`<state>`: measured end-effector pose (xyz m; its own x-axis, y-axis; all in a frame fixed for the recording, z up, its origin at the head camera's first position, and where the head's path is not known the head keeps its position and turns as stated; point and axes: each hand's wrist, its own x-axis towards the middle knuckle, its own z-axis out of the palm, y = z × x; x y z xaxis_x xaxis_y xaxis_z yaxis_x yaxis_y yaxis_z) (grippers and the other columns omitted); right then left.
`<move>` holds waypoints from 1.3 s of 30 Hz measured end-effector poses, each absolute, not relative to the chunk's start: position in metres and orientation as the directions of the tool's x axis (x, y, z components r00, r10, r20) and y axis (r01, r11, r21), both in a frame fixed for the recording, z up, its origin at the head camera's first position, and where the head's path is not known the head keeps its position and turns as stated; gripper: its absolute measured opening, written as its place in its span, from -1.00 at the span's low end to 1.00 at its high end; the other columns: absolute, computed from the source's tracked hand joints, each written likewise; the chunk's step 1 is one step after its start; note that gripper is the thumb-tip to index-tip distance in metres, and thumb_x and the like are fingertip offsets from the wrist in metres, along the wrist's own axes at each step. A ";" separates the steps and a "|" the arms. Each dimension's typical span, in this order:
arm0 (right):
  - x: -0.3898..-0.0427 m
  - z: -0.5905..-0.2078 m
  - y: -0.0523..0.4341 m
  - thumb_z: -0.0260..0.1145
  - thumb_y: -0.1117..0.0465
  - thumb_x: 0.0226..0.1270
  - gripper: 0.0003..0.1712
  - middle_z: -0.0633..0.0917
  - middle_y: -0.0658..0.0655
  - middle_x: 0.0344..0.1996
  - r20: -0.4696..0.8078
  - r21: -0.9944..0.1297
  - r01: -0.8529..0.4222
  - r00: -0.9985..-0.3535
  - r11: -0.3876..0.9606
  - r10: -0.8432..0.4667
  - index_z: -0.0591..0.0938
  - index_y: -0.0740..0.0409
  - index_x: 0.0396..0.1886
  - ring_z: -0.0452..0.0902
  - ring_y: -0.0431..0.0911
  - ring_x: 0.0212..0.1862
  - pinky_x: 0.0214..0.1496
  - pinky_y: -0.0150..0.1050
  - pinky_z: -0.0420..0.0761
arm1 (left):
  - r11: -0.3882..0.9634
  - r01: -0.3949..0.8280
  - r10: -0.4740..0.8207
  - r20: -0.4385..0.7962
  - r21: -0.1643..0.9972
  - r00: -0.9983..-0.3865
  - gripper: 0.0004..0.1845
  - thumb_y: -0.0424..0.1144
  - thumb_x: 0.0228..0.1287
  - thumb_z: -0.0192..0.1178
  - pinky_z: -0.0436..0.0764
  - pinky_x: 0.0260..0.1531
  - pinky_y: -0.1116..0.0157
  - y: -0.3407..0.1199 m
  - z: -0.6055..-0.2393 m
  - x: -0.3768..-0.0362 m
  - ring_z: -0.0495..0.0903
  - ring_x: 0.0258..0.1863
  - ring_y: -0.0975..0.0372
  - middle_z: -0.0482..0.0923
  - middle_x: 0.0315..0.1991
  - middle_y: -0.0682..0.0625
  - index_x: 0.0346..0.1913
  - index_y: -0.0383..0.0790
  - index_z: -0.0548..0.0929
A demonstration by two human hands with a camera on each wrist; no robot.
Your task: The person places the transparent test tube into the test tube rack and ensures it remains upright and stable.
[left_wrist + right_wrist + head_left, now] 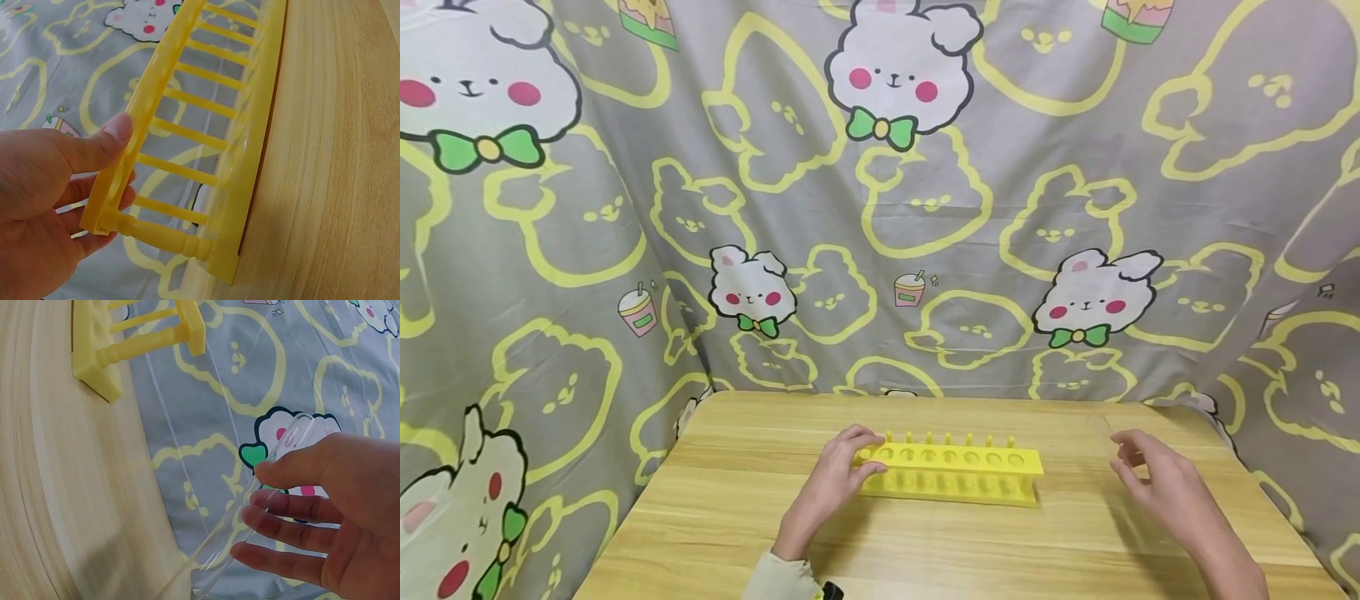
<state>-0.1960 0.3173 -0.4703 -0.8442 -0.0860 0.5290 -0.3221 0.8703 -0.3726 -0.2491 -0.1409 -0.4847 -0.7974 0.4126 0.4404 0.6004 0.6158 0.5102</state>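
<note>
1. A yellow test-tube rack [951,475] stands mid-table [925,550] on the wood.
2. The left hand [838,483] pinches its left end — thumb [103,140] on the top rail, fingers underneath.
3. The right hand [1157,483] hovers well right of the rack, fingers loosely curled round a clear glass tube [250,519].

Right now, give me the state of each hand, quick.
Left hand: thumb and fingers pinch the left end of the yellow test tube rack.
Right hand: holds a clear glass test tube.
</note>
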 end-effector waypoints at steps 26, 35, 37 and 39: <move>-0.195 -0.467 0.317 0.50 0.46 0.16 -0.60 0.67 0.02 -0.37 0.545 -0.396 -0.337 -0.835 0.854 -0.077 0.60 0.26 -0.02 0.71 0.15 -0.31 -0.39 -0.06 0.76 | 0.606 0.596 0.416 0.429 0.526 -0.802 -0.62 -0.29 0.23 0.45 0.68 0.06 0.12 -0.142 -0.485 -0.249 0.65 0.01 0.06 0.65 -0.01 -0.10 0.08 -0.38 0.71; -0.193 -0.463 0.318 0.50 0.47 0.17 -0.58 0.66 0.00 -0.35 0.549 -0.419 -0.341 -0.833 0.841 -0.064 0.57 0.22 -0.01 0.74 0.09 -0.32 -0.47 -0.28 0.72 | 0.608 0.597 0.410 0.436 0.524 -0.801 -0.61 -0.30 0.21 0.46 0.69 0.05 0.13 -0.142 -0.486 -0.250 0.65 0.00 0.07 0.65 -0.02 -0.08 0.08 -0.36 0.72; -0.193 -0.463 0.318 0.50 0.47 0.17 -0.58 0.67 0.01 -0.35 0.547 -0.428 -0.339 -0.835 0.838 -0.058 0.57 0.22 0.00 0.75 0.10 -0.32 -0.50 -0.34 0.69 | 0.613 0.594 0.407 0.437 0.520 -0.802 -0.62 -0.30 0.21 0.47 0.69 0.04 0.13 -0.142 -0.486 -0.250 0.64 0.00 0.08 0.65 -0.02 -0.07 0.07 -0.35 0.72; -0.194 -0.463 0.318 0.50 0.47 0.18 -0.58 0.68 0.02 -0.34 0.544 -0.439 -0.335 -0.838 0.834 -0.050 0.57 0.22 0.01 0.74 0.10 -0.33 -0.51 -0.39 0.67 | 0.619 0.593 0.404 0.438 0.516 -0.803 -0.62 -0.31 0.20 0.47 0.68 0.04 0.12 -0.141 -0.486 -0.251 0.64 0.00 0.08 0.65 -0.03 -0.06 0.07 -0.33 0.73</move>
